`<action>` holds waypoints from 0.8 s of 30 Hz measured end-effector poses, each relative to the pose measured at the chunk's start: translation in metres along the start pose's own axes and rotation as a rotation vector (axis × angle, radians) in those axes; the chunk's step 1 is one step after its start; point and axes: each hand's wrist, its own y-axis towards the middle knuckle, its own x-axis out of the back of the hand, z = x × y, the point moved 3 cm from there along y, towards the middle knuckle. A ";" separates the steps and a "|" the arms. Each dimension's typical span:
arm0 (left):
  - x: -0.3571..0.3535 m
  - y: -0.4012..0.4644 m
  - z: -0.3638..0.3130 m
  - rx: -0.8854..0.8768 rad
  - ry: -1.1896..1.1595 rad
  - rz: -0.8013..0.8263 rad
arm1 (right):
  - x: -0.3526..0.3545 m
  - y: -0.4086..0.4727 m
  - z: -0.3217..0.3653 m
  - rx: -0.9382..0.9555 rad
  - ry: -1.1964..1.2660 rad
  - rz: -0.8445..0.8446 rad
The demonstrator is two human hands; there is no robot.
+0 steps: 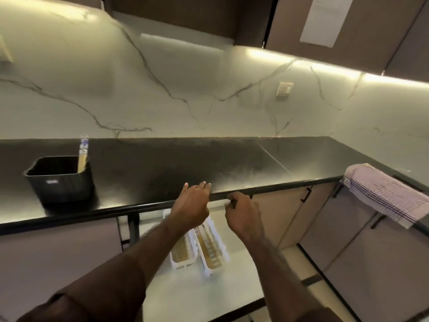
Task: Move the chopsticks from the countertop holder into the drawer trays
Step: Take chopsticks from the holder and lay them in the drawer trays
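A black ribbed holder (59, 180) stands on the dark countertop (162, 168) at the left, with wrapped chopsticks (82, 154) leaning in its right corner. Below the counter edge an open drawer (234, 273) holds two white trays (199, 249) with wooden chopsticks lying in them. My left hand (191, 203) hovers over the counter's front edge above the trays, fingers loosely extended, holding nothing. My right hand (242, 212) is beside it, just under the edge, fingers curled inward; nothing shows in its grasp.
A checked cloth (380, 194) hangs over the counter edge at the right. Cabinet doors with black handles (306, 195) run below the counter. A wall socket (284, 89) sits on the marble backsplash. Upper cabinets hang overhead.
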 end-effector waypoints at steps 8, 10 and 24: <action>0.090 -0.039 0.061 0.087 -0.012 -0.102 | 0.000 -0.008 0.107 0.140 0.219 -0.048; 0.106 -0.047 0.082 0.112 -0.014 -0.126 | -0.010 -0.009 0.132 0.170 0.238 -0.038; 0.219 -0.069 0.295 0.150 0.000 -0.145 | -0.120 0.011 0.313 0.182 0.382 -0.016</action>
